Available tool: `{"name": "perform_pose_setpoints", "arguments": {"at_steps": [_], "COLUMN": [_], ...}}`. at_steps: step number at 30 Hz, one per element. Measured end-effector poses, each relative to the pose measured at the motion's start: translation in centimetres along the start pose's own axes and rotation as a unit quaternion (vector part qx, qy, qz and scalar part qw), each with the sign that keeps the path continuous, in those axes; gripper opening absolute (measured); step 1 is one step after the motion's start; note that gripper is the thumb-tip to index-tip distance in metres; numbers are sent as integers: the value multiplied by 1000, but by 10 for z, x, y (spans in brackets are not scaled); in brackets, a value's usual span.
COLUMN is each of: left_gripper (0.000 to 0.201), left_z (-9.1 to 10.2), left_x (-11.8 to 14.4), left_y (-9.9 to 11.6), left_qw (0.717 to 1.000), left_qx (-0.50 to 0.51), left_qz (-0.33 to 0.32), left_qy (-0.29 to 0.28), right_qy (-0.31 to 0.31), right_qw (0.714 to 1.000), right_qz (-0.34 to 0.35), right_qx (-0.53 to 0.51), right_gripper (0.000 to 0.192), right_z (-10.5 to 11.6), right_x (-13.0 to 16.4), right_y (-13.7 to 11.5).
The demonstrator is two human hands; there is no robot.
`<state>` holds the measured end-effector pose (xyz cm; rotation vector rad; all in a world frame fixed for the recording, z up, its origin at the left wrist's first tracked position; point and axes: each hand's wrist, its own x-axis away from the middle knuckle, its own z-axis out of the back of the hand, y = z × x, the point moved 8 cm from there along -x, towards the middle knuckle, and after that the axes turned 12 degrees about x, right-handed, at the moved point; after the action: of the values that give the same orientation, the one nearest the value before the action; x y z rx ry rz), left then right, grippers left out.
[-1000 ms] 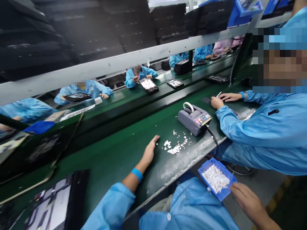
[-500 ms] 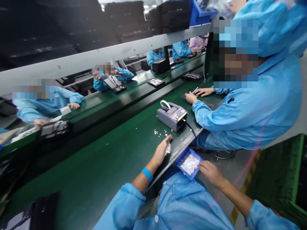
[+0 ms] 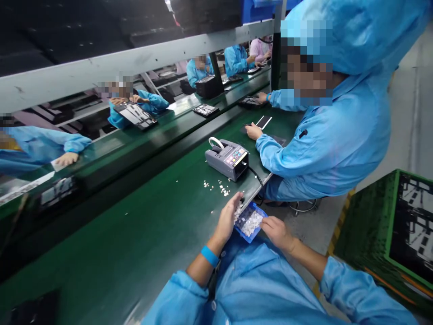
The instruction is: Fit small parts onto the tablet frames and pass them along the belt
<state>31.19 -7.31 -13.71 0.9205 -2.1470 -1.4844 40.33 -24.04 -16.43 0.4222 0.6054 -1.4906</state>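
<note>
My right hand (image 3: 278, 232) grips the near right rim of a small blue plastic bin (image 3: 249, 239), which is tilted against the table's front edge. Inside the bin lies a heap of small white scraps (image 3: 252, 223). My left hand (image 3: 227, 220) stands on its side at the table edge, fingers stretched out together. Against its palm, right at the bin's mouth, is a cluster of white bits (image 3: 237, 210), partly hidden by the hand. More loose white pieces (image 3: 223, 188) are scattered on the green tabletop (image 3: 162, 225) beyond my fingers.
A grey tape dispenser (image 3: 227, 159) with a cable stands past the scraps. At right a co-worker (image 3: 324, 144) in blue sits close, handling a dark panel (image 3: 264, 122). Green crates (image 3: 389, 234) are on the floor at right. Other people work across the line.
My left hand has pushed the white bits to the table edge. The bin has come up and left against that edge. The co-worker's far hand has reached out toward a dark tray.
</note>
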Motion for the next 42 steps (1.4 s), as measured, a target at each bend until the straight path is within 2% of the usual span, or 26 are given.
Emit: {"name": "perform_pose_setpoints", "arguments": {"at_steps": [7,12,14,16,18,19,22,24,26,28,29,32,35,42], "left_gripper": [66,66,62,60,61,62,66,68,66,63,61,60,62,65], "left_z": [-23,-36,-39,-34,-15,0,67,112,147,165,168,156,128,48], "left_x": [7,24,29,28,16,8,-27,-52,-77,-97,-105,-121,-120,-78], "left_y": [-6,-10,-5,8,30,43,76,91,99,100,97,79,57,23], "left_qw": [1000,998,996,996,996,995,978,966,963,964,966,976,986,999], "left_qx": [20,64,88,90,66,39,-67,-105,-123,-135,-137,-125,-94,-31], "left_qz": [-5,17,23,1,-51,-81,-132,-125,-107,-89,-81,-61,-40,15], "left_qy": [13,15,10,9,25,46,149,198,215,212,205,167,128,21], "right_qy": [-6,-5,-3,1,7,10,12,11,10,16,18,24,20,-5], "right_qw": [1000,1000,1000,1000,1000,1000,1000,1000,1000,1000,999,999,999,1000], "right_qz": [-5,-10,-11,-11,-13,-14,-16,-13,-12,-17,-20,-30,-30,3], "right_qx": [0,4,5,3,-2,-5,-15,-20,-21,-19,-18,-11,-5,-14], "right_gripper": [20,21,21,20,21,21,25,27,28,29,29,29,28,29], "right_z": [0,3,4,5,7,7,9,8,7,6,5,4,4,6], "right_x": [-4,-6,-7,-8,-8,-8,-7,-5,-2,1,2,2,-4,-19], "right_y": [-2,-3,-2,-1,1,3,8,11,13,15,16,21,26,22]}}
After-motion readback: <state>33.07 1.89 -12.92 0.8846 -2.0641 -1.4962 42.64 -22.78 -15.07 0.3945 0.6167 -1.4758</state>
